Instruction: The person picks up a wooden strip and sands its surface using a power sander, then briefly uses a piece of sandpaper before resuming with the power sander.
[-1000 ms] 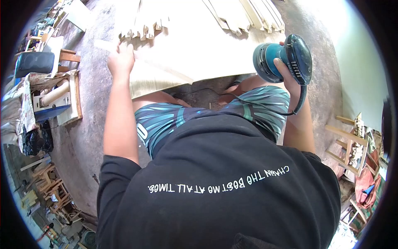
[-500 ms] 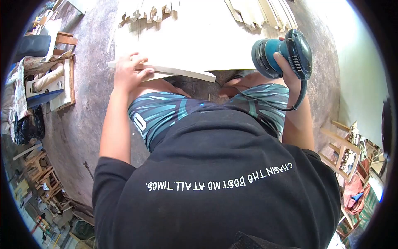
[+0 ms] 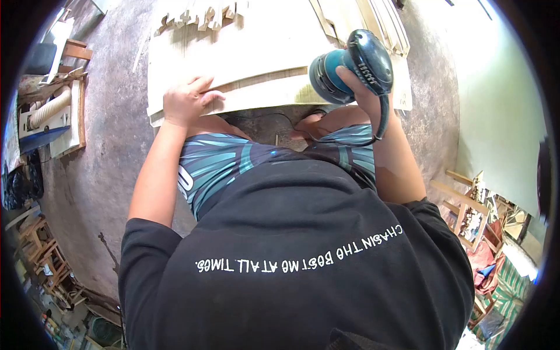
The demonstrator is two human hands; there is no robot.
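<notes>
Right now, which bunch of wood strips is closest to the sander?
The right-side bunch, just beyond the orbital sander in the person's right hand. The left-side bunch lies farther from it, beyond the left hand.

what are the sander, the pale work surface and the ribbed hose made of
Sander: likely plastic, glossy black and teal, with bright highlights.
Work surface: apparently bare wood or plywood, with faint grain lines.
Ribbed hose: perhaps matte plastic, going by its even ridges.
</notes>
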